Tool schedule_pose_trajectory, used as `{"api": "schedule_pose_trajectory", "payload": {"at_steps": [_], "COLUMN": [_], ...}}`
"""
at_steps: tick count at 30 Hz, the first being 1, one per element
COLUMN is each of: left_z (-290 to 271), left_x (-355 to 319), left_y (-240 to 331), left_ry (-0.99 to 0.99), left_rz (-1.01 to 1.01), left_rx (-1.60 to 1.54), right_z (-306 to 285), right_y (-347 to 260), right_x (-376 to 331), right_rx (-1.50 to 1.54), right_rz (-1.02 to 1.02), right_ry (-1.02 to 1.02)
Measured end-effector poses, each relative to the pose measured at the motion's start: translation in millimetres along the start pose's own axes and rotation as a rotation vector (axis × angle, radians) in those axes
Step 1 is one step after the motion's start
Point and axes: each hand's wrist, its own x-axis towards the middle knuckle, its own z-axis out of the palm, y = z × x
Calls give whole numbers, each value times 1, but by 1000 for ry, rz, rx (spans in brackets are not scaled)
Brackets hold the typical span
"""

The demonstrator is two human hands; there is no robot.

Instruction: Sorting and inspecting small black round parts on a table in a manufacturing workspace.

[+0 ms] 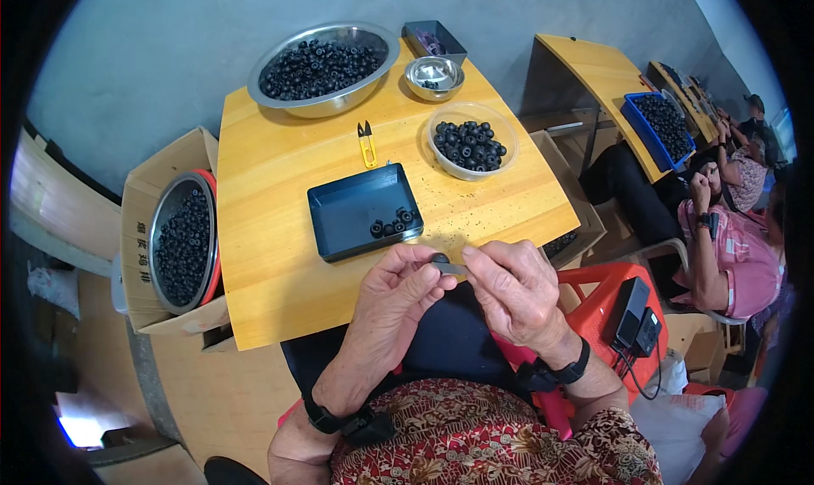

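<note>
Between its thumb and fingers, my left hand (392, 294) pinches a small black round part (439, 258) above the table's near edge. My right hand (515, 288) is closed on a thin flat grey blade (453, 269), its tip against or very near the part. The blade's other end is hidden in my fingers. Just beyond my left hand lies a dark rectangular tray (352, 218) with several black ring-like parts (394, 224) in its near right corner. Farther off, yellow-handled thread snips (367, 146) lie with their points away from me.
On the wooden table (271, 273) stand a large steel basin (386, 57) of black parts, a small steel bowl (434, 78), a dark box (441, 37) and a clear tub (473, 116). At left, a cardboard box (136, 205) holds another basin. People (738, 248) sit at right.
</note>
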Motion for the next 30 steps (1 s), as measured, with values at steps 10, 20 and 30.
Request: {"api": "schedule_pose_trajectory", "payload": {"at_steps": [10, 20, 30], "left_z": [6, 11, 9], "left_x": [-2, -5, -6], "left_y": [-3, -5, -8], "left_ry": [-27, 100, 74], "left_rz": [130, 291, 426], "left_rx": [121, 416, 377], "right_z": [3, 5, 14], "right_y": [-1, -1, -1], "right_x": [-1, 0, 2], "right_rx": [-140, -105, -58], "right_rz": [-76, -78, -42], "right_ry": [-8, -13, 2]}}
